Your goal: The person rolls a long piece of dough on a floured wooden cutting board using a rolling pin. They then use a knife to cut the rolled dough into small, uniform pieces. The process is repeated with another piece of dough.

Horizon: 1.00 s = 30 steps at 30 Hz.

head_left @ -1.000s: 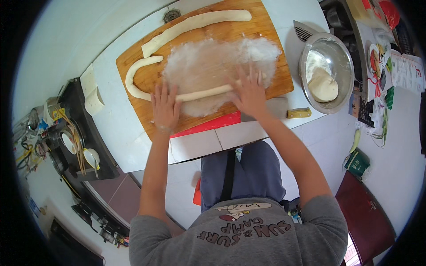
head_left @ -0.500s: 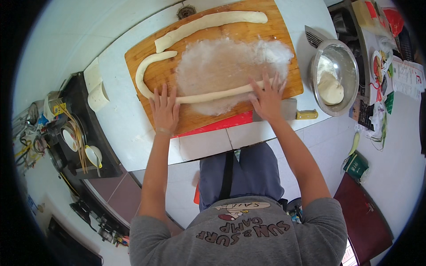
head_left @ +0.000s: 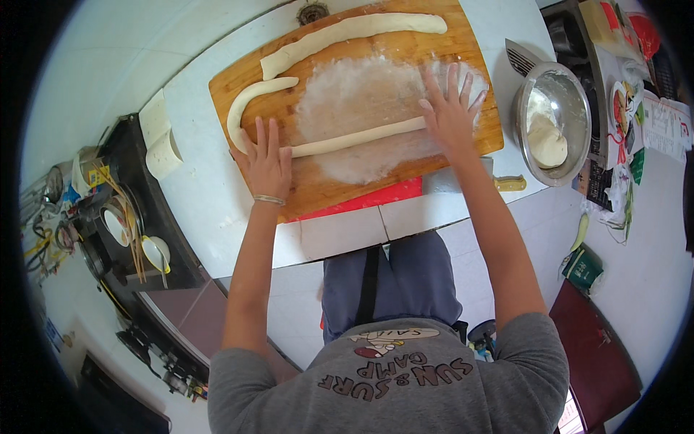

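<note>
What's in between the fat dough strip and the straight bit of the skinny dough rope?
In the head view, white flour spread on the wooden board, with bare wood along the fat strip. The right hand overlaps the flour's right side.

Board point(head_left: 278, 101) on desk point(head_left: 195, 202). Along the board's far edge, strip point(head_left: 354, 30); before it, flour point(head_left: 369, 90), centre to right. Rope point(head_left: 358, 136) bends beside the left edge, then crosses the flour's near part. Cleaver point(head_left: 439, 181) before the board, at the desk's near edge. Right of the board, bowl point(head_left: 575, 108) with lump point(head_left: 547, 143) inside; turner point(head_left: 519, 59) behind the bowl.
</note>
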{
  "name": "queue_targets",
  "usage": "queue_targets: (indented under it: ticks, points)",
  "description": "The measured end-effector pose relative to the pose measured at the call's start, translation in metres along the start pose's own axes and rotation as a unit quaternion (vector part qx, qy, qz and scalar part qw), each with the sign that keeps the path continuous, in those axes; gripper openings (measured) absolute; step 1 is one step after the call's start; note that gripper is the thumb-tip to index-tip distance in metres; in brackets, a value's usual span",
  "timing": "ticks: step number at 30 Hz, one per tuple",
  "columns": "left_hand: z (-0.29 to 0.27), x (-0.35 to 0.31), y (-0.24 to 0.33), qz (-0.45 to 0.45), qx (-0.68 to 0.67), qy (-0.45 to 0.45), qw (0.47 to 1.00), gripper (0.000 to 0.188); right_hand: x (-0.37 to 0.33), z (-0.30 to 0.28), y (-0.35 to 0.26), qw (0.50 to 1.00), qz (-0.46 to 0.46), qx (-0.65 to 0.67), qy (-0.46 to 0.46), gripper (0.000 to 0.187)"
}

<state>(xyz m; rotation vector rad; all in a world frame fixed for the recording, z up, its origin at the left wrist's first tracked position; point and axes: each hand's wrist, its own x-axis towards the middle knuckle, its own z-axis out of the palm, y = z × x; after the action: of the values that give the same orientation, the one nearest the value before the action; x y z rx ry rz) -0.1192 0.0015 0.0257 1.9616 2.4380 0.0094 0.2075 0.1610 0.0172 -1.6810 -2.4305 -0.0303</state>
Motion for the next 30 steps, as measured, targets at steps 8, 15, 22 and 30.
queue_targets:
  ticks: [8, 15, 22, 30]
  points:
    - [0.019, 0.015, 0.097, 0.061, -0.137, 0.003, 0.989, 0.056, -0.024, 0.011, -0.052, 0.99, -0.08, 0.109, -0.044, 0.065]
    - [0.016, 0.035, 0.106, 0.014, -0.043, -0.01, 0.999, 0.056, -0.027, 0.003, -0.05, 0.996, -0.042, 0.059, -0.047, 0.061]
    - [0.02, 0.045, 0.098, 0.021, -0.101, 0.003, 0.995, 0.053, 0.014, 0.028, -0.047, 0.995, -0.052, 0.087, -0.006, 0.058]
    - [0.007, 0.031, 0.119, -0.026, -0.053, -0.012, 0.998, 0.05, -0.021, -0.003, -0.05, 0.995, -0.027, 0.078, -0.046, 0.054]
